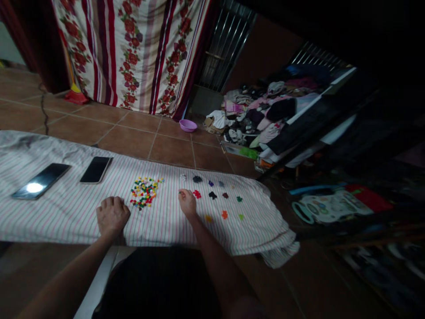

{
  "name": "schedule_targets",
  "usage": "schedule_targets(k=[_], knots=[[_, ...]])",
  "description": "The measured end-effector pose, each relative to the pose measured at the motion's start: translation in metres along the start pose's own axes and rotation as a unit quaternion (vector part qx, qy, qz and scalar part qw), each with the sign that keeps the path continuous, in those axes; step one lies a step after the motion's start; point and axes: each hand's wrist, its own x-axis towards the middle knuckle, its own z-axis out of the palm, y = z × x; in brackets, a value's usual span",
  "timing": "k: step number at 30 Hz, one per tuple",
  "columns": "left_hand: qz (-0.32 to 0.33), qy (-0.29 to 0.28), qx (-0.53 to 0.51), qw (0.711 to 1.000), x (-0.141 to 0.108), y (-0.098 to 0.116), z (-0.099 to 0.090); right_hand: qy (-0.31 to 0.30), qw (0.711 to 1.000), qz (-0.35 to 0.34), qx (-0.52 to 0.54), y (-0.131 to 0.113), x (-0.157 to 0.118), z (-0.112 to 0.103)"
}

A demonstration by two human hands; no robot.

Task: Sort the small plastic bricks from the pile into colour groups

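Head camera:
- Left hand (113,215) lies on striped cloth (156,232), its grip I cannot tell.
- Mixed coloured pieces (144,192) lie just beside it.
- Right hand (187,203) has narrow grip, contents unclear, near red pieces (197,194).
- Black pieces (212,195) lie farther right.

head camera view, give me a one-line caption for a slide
Two bare hands over a striped cloth, between a mixed pile of coloured pieces and small single-colour clusters.

The left hand (113,215) lies palm down with its fingers slightly bent, while the right hand (187,202), its forearm angled inward, curls with thumb and fingertips seemingly pinched together.
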Motion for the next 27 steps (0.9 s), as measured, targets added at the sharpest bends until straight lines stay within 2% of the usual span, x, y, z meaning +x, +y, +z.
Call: schedule_targets(k=[8, 17, 27], knots=[[-0.002, 0.002, -0.004, 1.000, -0.003, 0.002, -0.005, 0.086, 0.996, 0.033, 0.006, 0.043, -0.014, -0.048], [0.006, 0.006, 0.007, 1.000, -0.003, 0.004, -0.009, 0.155, 0.983, 0.092, -0.039, 0.102, -0.025, -0.117], [0.007, 0.017, 0.038, 0.999, -0.004, 0.005, -0.004, 0.209, 0.951, 0.225, -0.031, 0.163, -0.009, -0.164]])
